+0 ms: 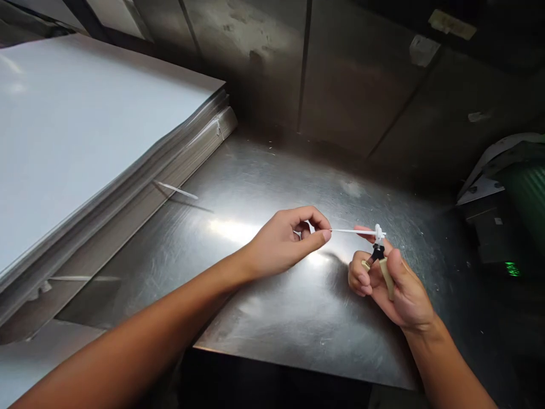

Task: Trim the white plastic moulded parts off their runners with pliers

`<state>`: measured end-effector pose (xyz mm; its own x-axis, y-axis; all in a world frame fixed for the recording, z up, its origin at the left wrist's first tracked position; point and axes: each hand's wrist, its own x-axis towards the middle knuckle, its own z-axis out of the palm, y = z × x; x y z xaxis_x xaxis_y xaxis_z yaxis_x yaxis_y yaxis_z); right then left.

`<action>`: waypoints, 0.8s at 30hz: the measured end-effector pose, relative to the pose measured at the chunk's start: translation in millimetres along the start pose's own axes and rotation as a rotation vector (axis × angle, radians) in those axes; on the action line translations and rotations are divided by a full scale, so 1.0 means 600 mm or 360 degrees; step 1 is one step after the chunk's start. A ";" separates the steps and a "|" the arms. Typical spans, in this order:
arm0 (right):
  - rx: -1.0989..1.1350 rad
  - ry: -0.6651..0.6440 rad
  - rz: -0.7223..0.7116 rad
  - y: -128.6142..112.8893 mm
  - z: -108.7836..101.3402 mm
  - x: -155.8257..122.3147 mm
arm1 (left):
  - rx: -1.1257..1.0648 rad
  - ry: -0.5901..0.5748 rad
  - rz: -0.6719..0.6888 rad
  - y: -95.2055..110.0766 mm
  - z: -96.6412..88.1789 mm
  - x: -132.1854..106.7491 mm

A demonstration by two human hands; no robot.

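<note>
Over a shiny steel table, my left hand pinches the end of a thin white strip between thumb and forefinger. The strip runs right to a small white piece atop a black-tipped tool. My right hand is closed round that tool's tan handles, with its forefinger lying under the strip. Both hands hover just above the metal surface, a hand's width apart.
A tall stack of white sheets fills the left side, with a thin white strip sticking out of its edge. A dark machine with a green light stands at the right. Stained metal panels rise behind the table.
</note>
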<state>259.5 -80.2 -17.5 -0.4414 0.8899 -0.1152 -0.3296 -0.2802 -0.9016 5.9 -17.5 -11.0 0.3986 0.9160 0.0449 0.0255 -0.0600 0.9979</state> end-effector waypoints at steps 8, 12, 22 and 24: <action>-0.0055 -0.0075 0.0073 0.003 0.005 -0.006 | 0.0046 -0.0036 0.0099 -0.007 0.008 -0.006; -0.0190 -0.0013 0.0063 0.002 0.007 -0.007 | 0.0071 0.0049 0.0084 -0.004 0.007 -0.009; -0.0485 0.0013 0.0041 0.009 0.006 -0.011 | 0.0075 0.0181 0.0148 -0.006 0.009 -0.007; -0.0500 0.0009 0.0044 0.012 0.005 -0.012 | 0.0003 0.0168 0.0132 -0.002 0.009 -0.006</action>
<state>258.1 -89.7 -21.9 -0.4418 0.8856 -0.1429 -0.0432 -0.1801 -0.9827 9.4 -23.2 -12.5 0.3007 0.9446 0.1318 -0.0019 -0.1376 0.9905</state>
